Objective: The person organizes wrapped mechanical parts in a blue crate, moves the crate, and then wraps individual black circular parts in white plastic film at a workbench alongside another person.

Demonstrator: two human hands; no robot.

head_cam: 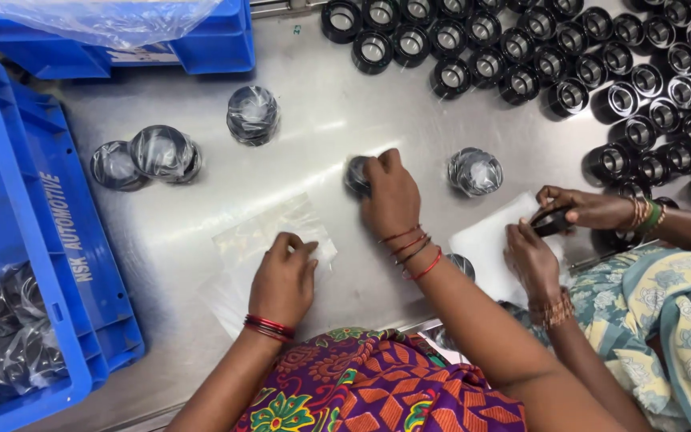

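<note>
We see the scene brightly and evenly lit from above. The brushed steel tabletop (pixel 201 216) throws back a broad pale glare, strongest in a streak near its middle, and it washes out the flat clear plastic bag (pixel 277 232) lying there. The shiny black metal rings (pixel 569 72) at the upper right each catch small white highlights. Shadows under our left hand (pixel 283 280) and right hand (pixel 389 196) are soft and short. Focus is fairly sharp at the centre; the blue plastic crate (pixel 9 240) at the left edge bows slightly from wide-angle distortion.
</note>
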